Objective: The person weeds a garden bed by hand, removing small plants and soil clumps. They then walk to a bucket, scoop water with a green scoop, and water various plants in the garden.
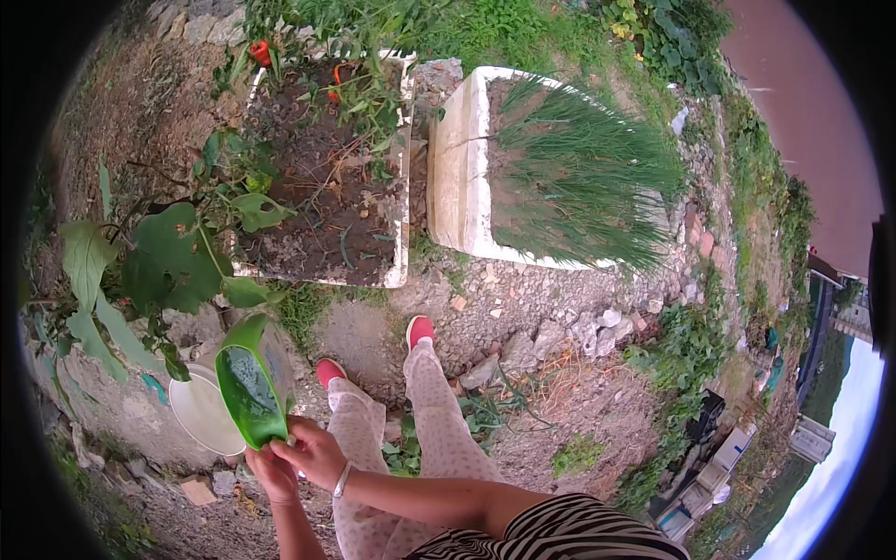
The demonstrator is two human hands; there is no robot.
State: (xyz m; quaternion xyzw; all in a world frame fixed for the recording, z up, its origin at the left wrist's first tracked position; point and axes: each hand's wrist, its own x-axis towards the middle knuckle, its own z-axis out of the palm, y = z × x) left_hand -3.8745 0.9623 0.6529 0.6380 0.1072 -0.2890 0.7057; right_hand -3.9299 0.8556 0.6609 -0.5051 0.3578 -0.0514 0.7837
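A green plastic scoop with water in it is tilted above a white bucket at the lower left. My right hand, with a silver bracelet at its wrist, is closed on the scoop's near end. Against that same end, just left of it, lies my left hand; its fingers are partly hidden. Beyond them, a white foam planter holds dark soil and pepper plants with red peppers. Beside it, another foam planter is full of thin green onion-like leaves.
Large leaves with holes overhang the bucket from the left. Stones and rubble lie right of my feet, which are in red shoes. Foam boxes stand at the lower right, and brown water lies at the upper right.
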